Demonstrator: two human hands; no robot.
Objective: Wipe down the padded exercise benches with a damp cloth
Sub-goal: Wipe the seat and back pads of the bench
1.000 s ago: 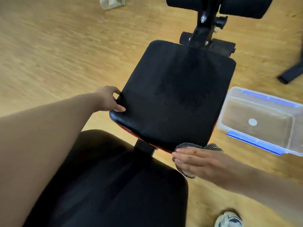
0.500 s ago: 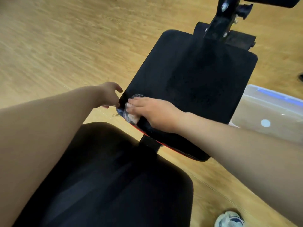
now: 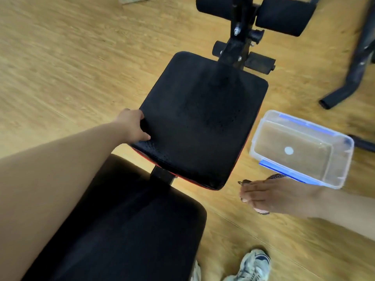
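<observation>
Black seat pad (image 3: 199, 120) stays steadied by your left hand (image 3: 133, 126) gripping its edge, while your right hand (image 3: 269, 194), clutching the cloth (image 3: 276, 176), has swept off the pad's near corner toward the tub (image 3: 332, 171), so that pass looks finished.

no text, label, brand, number or sign can be read here. the black seat pad (image 3: 200, 122) and the black back pad (image 3: 129, 230) show only plain textured covering, with no printed mark that can be made out. the clear plastic tub (image 3: 336, 167) with blue clips has a small round white spot (image 3: 289, 150) on its bottom, which may be a sticker, but nothing on it can be read. the white and blue shoe (image 3: 253, 264) has dark markings too blurred to tell as letters or a logo. the black metal post (image 3: 239, 37) of the bench bears bolts only.
</observation>
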